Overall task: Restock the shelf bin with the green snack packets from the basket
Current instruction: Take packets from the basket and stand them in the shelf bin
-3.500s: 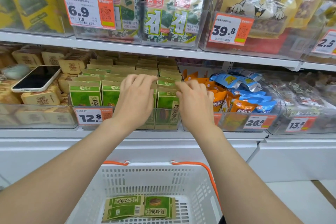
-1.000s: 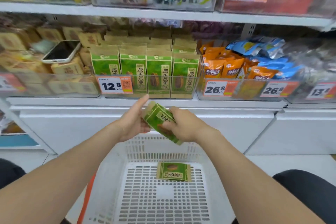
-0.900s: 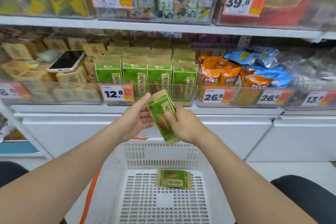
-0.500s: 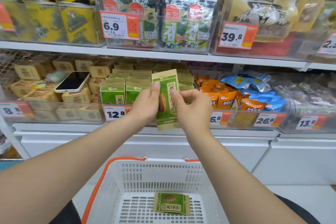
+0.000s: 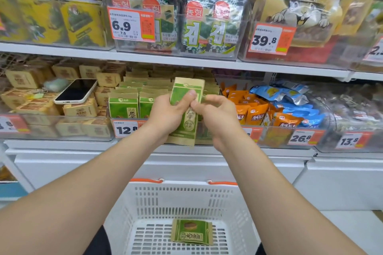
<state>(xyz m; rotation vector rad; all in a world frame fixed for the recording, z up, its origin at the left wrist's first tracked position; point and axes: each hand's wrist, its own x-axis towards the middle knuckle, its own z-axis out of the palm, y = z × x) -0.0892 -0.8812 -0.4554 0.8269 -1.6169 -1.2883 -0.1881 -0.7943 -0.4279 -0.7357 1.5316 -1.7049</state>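
The left grip [image 5: 167,116] pinches an upright green paper snack packet [image 5: 186,89]. The right grip [image 5: 219,118] seemingly pinches its edge too.

Surfaces: the held packet [image 5: 187,91] is matt kraft-look paper with a green printed panel; basket packet [image 5: 191,233] has the same finish. Basket [image 5: 145,201]: smooth white moulded plastic, slotted. Shelf bin [image 5: 205,135]: clear glossy plastic, reflective. Phone [image 5: 76,91]: glossy black screen. Blue packets [image 5: 269,92]: shiny foil-like film. Shelf [image 5: 186,62]: smooth white.
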